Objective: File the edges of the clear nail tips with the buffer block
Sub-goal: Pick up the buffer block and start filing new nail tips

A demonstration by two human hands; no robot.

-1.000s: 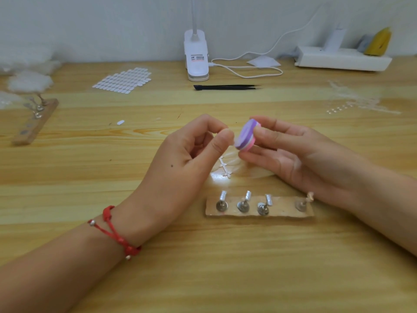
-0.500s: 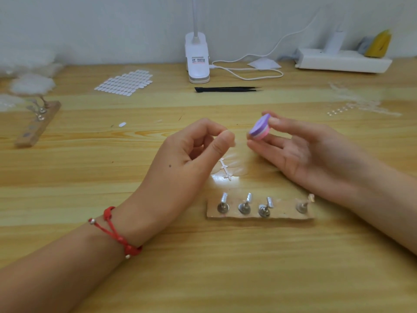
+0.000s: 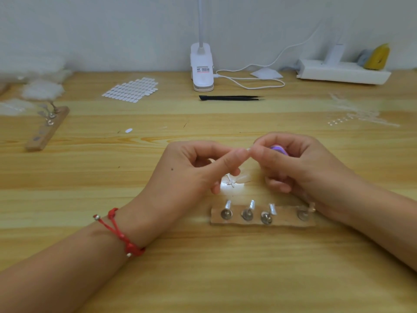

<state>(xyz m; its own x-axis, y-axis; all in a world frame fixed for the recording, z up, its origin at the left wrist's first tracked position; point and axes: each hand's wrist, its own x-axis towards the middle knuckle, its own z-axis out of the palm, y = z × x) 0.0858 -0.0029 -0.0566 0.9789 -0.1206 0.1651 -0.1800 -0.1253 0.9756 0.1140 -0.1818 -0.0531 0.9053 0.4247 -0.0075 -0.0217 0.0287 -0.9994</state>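
Observation:
My left hand (image 3: pixel 198 170) pinches a small clear nail tip (image 3: pixel 248 149) between thumb and forefinger; only its tip shows. My right hand (image 3: pixel 300 168) is curled around a purple and pink buffer block (image 3: pixel 278 149), mostly hidden by the fingers, and its fingertips touch the nail tip. Both hands hover above a clear plastic sprue (image 3: pixel 232 182) on the table. In front of them lies a wooden holder strip (image 3: pixel 284 220) with several metal pegs, three carrying clear tips.
Black tweezers (image 3: pixel 230 98), a white clip lamp (image 3: pixel 201 68) with its cable, and a sheet of white adhesive tabs (image 3: pixel 132 89) lie at the back. A second wooden holder (image 3: pixel 48 128) sits far left, a white box (image 3: pixel 343 72) far right.
My right hand turned palm-down and closed over the buffer block, moving left until its fingertips met the nail tip held by my left hand. The left hand barely moved.

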